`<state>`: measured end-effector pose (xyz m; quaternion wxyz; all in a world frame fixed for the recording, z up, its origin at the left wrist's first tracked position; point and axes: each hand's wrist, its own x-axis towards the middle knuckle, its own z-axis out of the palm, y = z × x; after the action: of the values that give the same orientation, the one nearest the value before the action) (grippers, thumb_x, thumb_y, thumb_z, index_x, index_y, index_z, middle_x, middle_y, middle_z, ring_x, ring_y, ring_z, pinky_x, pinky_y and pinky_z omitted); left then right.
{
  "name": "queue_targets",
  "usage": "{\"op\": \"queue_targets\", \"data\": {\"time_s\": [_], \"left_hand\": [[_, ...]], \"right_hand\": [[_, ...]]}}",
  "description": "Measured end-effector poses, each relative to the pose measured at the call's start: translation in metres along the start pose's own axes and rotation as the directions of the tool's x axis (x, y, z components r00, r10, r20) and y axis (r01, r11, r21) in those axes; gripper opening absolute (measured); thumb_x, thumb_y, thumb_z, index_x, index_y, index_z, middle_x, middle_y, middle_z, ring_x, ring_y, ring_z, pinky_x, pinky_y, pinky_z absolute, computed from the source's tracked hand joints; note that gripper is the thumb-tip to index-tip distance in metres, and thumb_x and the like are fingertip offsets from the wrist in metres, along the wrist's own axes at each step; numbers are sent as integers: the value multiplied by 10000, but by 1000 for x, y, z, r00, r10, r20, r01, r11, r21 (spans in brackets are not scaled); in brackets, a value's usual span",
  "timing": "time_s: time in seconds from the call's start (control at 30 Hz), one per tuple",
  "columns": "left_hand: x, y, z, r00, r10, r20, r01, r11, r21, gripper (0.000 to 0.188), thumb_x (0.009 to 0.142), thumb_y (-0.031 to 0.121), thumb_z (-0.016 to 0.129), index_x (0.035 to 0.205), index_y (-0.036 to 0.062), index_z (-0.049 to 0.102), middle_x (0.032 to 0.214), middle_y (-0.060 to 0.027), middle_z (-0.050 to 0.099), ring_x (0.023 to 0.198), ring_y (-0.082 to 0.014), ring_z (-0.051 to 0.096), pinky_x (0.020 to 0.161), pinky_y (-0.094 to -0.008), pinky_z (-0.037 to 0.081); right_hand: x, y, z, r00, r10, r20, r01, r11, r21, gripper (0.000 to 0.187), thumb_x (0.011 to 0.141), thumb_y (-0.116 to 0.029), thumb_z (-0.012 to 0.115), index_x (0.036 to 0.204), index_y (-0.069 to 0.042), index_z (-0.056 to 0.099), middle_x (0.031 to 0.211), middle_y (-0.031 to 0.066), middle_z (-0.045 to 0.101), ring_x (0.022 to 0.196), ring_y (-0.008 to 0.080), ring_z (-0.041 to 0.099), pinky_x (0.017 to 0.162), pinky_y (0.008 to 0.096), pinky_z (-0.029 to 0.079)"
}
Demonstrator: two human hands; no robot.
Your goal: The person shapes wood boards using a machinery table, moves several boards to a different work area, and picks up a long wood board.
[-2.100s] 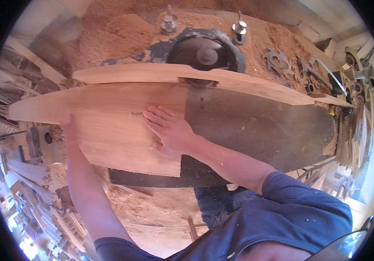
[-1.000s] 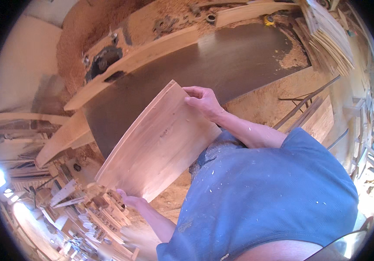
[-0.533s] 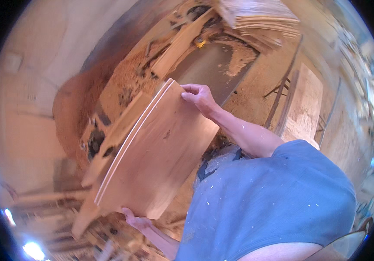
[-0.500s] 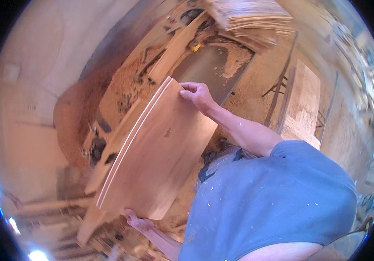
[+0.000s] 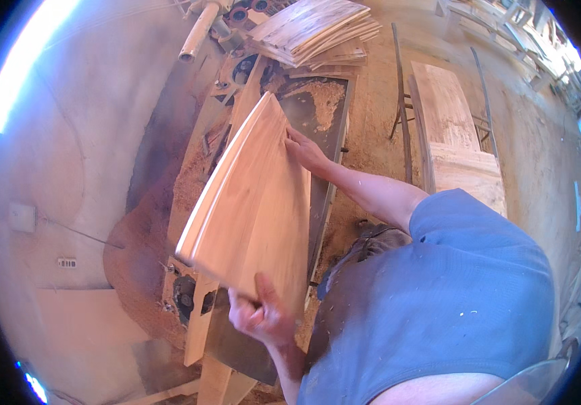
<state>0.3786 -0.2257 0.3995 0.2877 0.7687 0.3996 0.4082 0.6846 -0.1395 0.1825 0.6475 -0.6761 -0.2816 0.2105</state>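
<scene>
A flat, light-brown wooden panel (image 5: 257, 209) is tilted up between my hands, over a machine bench. Its left long edge shows two pale strips; I cannot tell whether these are a groove or two boards face to face. My left hand (image 5: 267, 320) grips the near end, thumb on the broad face and the other fingers curled at the edge. At the far right edge my right hand (image 5: 306, 150) holds the panel, with some of its fingers hidden. Beneath lies the bench's dark metal top (image 5: 327, 145), partly covered by the panel.
Stacked boards (image 5: 314, 30) lie at the bench's far end. Reddish sawdust (image 5: 145, 250) is heaped along the left side. On the right, long planks (image 5: 446, 115) rest between metal bars (image 5: 400, 101). A metal pipe (image 5: 198, 34) juts in at the far left.
The panel has tilted more steeply and its near end has swung away from me. My left hand has moved up with it, its thumb now on the face. The view has also shifted.
</scene>
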Motion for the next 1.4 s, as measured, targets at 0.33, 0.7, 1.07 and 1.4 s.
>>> {"op": "queue_targets", "data": {"time_s": [0.33, 0.7, 1.07, 1.4], "left_hand": [[7, 30, 15, 987, 51, 156, -4, 958, -288, 215, 946, 65, 630, 1097, -88, 627, 882, -173, 717, 716, -189, 680, 641, -318, 525], [4, 28, 30, 974, 186, 129, -150, 957, -248, 235, 946, 72, 637, 1112, -94, 619, 874, -180, 712, 713, -196, 682, 638, -316, 529], [-13, 4, -4, 992, -7, 127, 5, 1000, 14, 209, 922, 101, 663, 1034, -74, 640, 832, -150, 689, 669, -227, 635, 634, -323, 504], [-76, -60, -23, 951, -296, -87, 292, 955, -57, 449, 948, 330, 677, 1104, -88, 626, 1014, -135, 655, 931, -209, 615, 827, -333, 493]], "right_hand": [[-54, 38, 8, 992, 66, -104, -54, 992, 117, 548, 1020, -349, 479, 1447, -6, 456, 1473, 165, 502, 1389, 272, 444, 1136, 323, 326], [-53, 39, 4, 994, 68, -85, -56, 989, 137, 525, 1020, -349, 464, 1421, -10, 489, 1461, 151, 520, 1377, 275, 458, 1127, 331, 337], [-38, 37, -14, 985, 151, -84, -149, 988, 30, 541, 989, -348, 498, 1423, -25, 487, 1411, 190, 555, 1332, 307, 507, 1079, 353, 388], [26, 37, -27, 999, -45, 24, 31, 913, 407, 465, 981, -374, 578, 1304, -40, 587, 1018, 4, 623, 909, 105, 535, 840, 256, 423]]}}
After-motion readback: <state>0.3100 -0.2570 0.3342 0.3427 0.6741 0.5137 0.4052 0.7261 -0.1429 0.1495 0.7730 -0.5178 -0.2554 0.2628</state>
